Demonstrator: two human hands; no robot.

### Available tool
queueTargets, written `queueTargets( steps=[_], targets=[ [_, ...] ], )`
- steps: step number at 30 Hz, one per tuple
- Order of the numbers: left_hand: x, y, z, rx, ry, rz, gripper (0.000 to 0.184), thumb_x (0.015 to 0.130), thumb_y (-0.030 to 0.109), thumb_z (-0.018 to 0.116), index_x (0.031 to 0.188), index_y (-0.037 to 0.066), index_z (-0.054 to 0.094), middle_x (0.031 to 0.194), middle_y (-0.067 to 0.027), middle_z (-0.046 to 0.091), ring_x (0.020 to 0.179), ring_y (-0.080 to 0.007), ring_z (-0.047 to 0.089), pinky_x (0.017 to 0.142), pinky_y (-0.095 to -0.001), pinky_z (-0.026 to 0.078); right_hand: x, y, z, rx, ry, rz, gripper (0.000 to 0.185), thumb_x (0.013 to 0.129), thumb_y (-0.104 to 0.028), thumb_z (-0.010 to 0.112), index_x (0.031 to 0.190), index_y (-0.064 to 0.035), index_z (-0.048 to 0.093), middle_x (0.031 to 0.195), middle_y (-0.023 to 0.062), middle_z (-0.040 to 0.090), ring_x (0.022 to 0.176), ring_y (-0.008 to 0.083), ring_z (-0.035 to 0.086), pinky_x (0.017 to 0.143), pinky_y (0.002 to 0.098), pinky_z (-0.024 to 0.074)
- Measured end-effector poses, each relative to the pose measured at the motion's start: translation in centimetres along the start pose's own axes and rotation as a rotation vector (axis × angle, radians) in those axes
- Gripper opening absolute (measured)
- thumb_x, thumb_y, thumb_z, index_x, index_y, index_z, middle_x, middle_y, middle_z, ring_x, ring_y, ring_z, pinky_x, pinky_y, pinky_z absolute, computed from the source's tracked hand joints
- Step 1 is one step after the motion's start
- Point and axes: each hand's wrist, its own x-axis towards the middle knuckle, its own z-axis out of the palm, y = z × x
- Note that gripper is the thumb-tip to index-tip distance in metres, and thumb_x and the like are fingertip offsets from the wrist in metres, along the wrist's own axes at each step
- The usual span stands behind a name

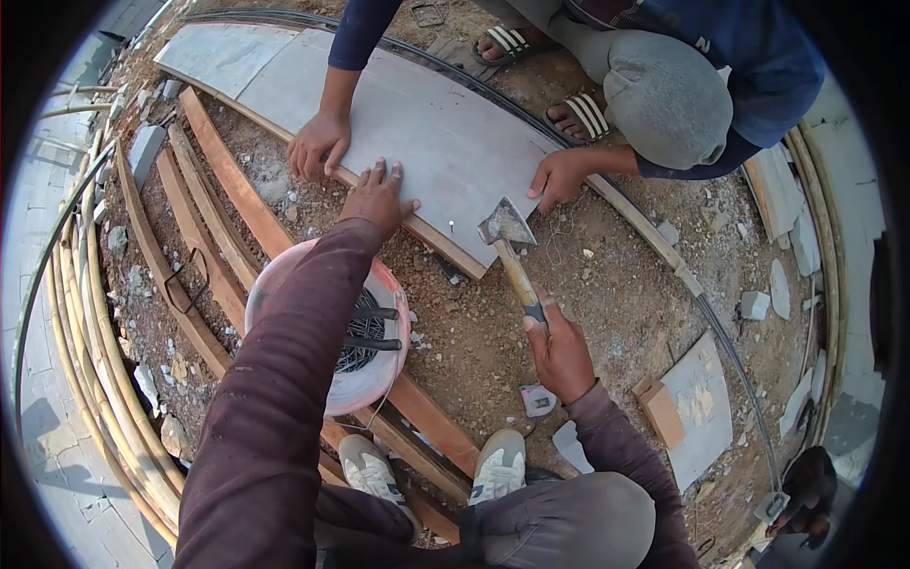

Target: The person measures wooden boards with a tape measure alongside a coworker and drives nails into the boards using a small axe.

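Observation:
My right hand point(561, 353) is closed around the wooden handle of a small adze point(505, 226), whose flared metal head is over the near right corner of a grey flat board point(427, 114). My left hand point(375, 201) lies with fingers spread on the board's near edge, where a wooden strip point(445, 248) runs along it. A small nail-like thing point(451, 226) shows on the board between my hands. Under my left forearm, a white bucket point(403, 327) holds many nails point(358, 351) and a tool with two black handles point(374, 342).
A co-worker crouches opposite, one hand point(320, 145) on the board's edge and the other point(561, 178) at its right end. Wooden planks point(223, 180) and bamboo poles point(81, 332) lie to the left. A wood block point(661, 414) rests on an offcut point(706, 408) at right.

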Motion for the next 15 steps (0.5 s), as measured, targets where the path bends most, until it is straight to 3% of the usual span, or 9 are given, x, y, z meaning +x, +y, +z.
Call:
queueTargets(
  steps=[1,7,11,15],
  targets=[
    [0.0,0.0,-0.1,-0.004,-0.009,-0.004,0.078,0.093,0.047,0.059,0.153,0.005,0.031,0.156,-0.0264,0.029,0.143,-0.0421,0.032,0.117,-0.0421,0.03,0.8,-0.4,0.1,-0.021,-0.031,0.024,0.047,0.099,-0.016,0.057,0.142,-0.0046,0.046,0.107,0.028,0.064,0.093,0.0449,0.065,0.075,0.0465,0.0522],
    [0.0,0.2,-0.4,0.01,-0.03,-0.023,0.079,0.093,0.048,0.06,0.153,0.006,0.031,0.156,-0.0255,0.029,0.143,-0.0419,0.032,0.117,-0.0424,0.03,4.1,-6.1,-1.2,-0.037,0.213,-0.443,0.048,0.1,-0.019,0.057,0.144,-0.0069,0.045,0.112,0.0263,0.064,0.094,0.0433,0.066,0.077,0.0442,0.0537],
    [0.0,0.3,-0.4,0.014,-0.04,-0.033,0.08,0.093,0.049,0.06,0.153,0.006,0.031,0.156,-0.0246,0.029,0.143,-0.0418,0.031,0.117,-0.0425,0.03,4.0,-5.5,-0.6,-0.049,0.199,-0.367,0.049,0.099,-0.018,0.057,0.145,-0.0072,0.045,0.112,0.0258,0.064,0.095,0.0417,0.067,0.079,0.0429,0.054],
    [0.1,0.2,-0.2,0.003,-0.035,-0.038,0.08,0.092,0.05,0.06,0.153,0.007,0.03,0.157,-0.0241,0.029,0.143,-0.042,0.031,0.117,-0.0427,0.03,4.6,-1.9,1.6,-0.231,0.012,-0.107,0.049,0.098,-0.018,0.059,0.144,-0.0072,0.046,0.108,0.0261,0.065,0.091,0.0409,0.067,0.077,0.0431,0.0538]
  ],
)
